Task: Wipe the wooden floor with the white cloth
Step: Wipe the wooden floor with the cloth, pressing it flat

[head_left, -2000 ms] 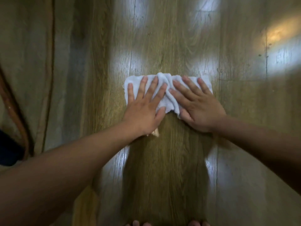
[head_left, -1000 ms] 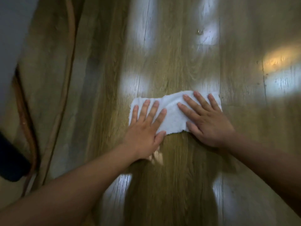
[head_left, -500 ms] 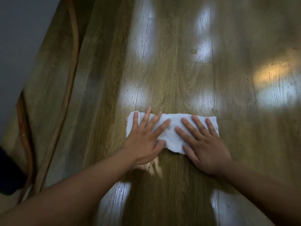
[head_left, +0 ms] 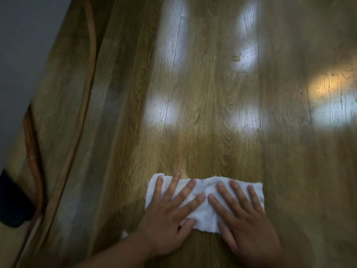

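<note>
White cloth [head_left: 205,213] flat on wooden floor [head_left: 208,117], long axis crosswise to the planks, pressed beneath both hands, left hand [head_left: 170,219] spread on its left half, right hand [head_left: 248,225] on its right, equally near, specked boards beyond its far edge.

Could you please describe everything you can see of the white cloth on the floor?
The white cloth is a small, roughly rectangular rag of soft, towel-like fabric with frayed edges. It lies flat on the wooden floor, long side running left to right, bunched into wrinkles at its middle. The left hand presses its left half and the right hand its right half, fingers straight and spread. Its upper corners and lower middle edge show uncovered.
</note>
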The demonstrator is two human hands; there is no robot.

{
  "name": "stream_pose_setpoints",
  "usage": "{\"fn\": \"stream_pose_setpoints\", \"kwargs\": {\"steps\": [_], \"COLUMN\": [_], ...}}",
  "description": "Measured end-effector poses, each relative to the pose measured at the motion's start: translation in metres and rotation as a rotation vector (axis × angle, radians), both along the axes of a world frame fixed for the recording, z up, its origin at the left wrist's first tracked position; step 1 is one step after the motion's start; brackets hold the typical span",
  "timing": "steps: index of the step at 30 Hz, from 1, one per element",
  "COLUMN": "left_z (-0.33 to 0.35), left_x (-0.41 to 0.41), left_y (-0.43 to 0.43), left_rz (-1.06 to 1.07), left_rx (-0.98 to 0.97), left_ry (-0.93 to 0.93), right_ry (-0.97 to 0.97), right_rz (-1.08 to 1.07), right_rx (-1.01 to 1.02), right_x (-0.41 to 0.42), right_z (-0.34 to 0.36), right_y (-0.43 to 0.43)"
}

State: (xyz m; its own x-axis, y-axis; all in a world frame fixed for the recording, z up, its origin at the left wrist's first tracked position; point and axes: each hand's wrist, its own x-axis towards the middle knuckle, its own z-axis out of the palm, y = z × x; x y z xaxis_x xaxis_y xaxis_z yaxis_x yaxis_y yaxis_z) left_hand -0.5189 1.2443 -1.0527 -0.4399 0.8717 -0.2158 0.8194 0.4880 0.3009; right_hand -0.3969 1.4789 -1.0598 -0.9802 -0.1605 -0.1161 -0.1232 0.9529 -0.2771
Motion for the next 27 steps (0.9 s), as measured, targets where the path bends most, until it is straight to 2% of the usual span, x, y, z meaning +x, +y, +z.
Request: {"fn": "stream_pose_setpoints", "kwargs": {"steps": [6,11,13,18,22,27], "left_z": [0.002,0.006,0.012,0.012,0.008,0.014], "left_x": [-0.077,-0.126,-0.123,-0.047,-0.01,-0.053], "left_y": [0.031,0.061,0.066,0.039,0.007,0.027], "left_rz": [-0.157,-0.048,0.025,0.11,0.097,0.068], "left_rx": [-0.123,-0.243,-0.228,-0.114,-0.121,-0.167], "left_ry": [0.05,0.169,0.197,-0.009,-0.082,-0.057], "right_ry": [-0.025,-0.145,-0.177,-0.09,-0.058,-0.101], "right_rz": [0.038,0.036,0.012,-0.12,-0.006,0.103], "right_rx": [0.015,0.128,0.159,0.056,-0.001,0.091], "right_x": [-0.033,-0.108,-0.127,-0.072,-0.016,-0.071], "right_z": [0.005,0.011,0.016,0.013,0.003,0.007], "right_y": [0.026,0.077,0.083,0.03,0.003,0.055]}}
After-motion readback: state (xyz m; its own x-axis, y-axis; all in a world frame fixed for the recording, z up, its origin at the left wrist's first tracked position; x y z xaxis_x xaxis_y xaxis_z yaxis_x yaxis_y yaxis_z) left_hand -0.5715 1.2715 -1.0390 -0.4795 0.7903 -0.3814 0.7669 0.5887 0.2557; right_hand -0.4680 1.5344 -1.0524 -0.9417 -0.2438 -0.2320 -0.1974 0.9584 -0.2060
